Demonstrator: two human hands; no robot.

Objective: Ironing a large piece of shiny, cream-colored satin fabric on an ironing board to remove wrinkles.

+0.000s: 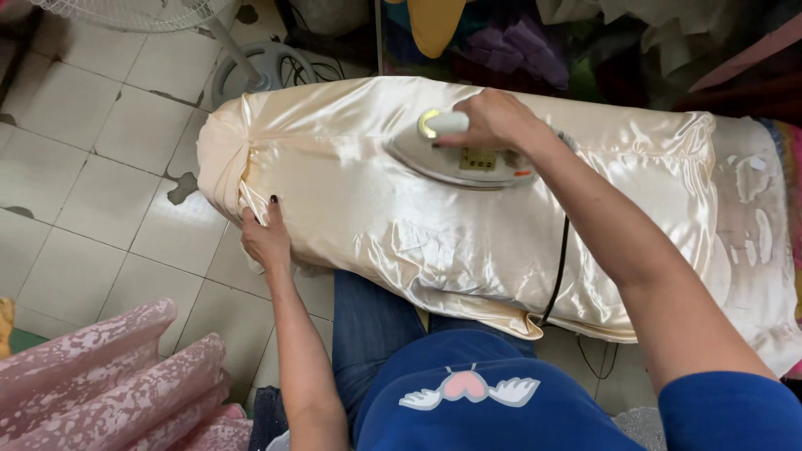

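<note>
At the far left, the base and pole of a white standing fan (255, 63) stood on the pale tiled floor (92, 159), and rolls of pink patterned lace fabric (109, 384) lay in the near left corner. The person's left hand (267, 238) rested on the near left edge of a shiny cream satin cloth (351, 184), fingers curled over the fabric and pinching it taut just beside the gathered knot at the rounded left end of the ironing board; its grip was closed on the cloth. The cloth itself was stretched over the padded ironing board (756, 250), covering it from the rounded left end almost to the right end, where the worn, patchy board cover showed bare. Its long axis ran left to right across the scene, with creases showing along the near middle. Further right, the right hand (493, 117) was wrapped firmly round the handle of a white and grey electric iron (455, 154), which sat flat on the cloth toward the far side of the board. The iron's long axis also lay left to right, its pointed nose toward the left hand and its heel to the right, from where a black cord (558, 276) dropped over the near edge. Pressing appeared to be under way in the middle of the cloth; the next stroke would seemingly call for the left hand to hold the tension while the iron ran leftward or nearer, over the wrinkled part. Heaped coloured fabrics (518, 42) lay beyond the board.
</note>
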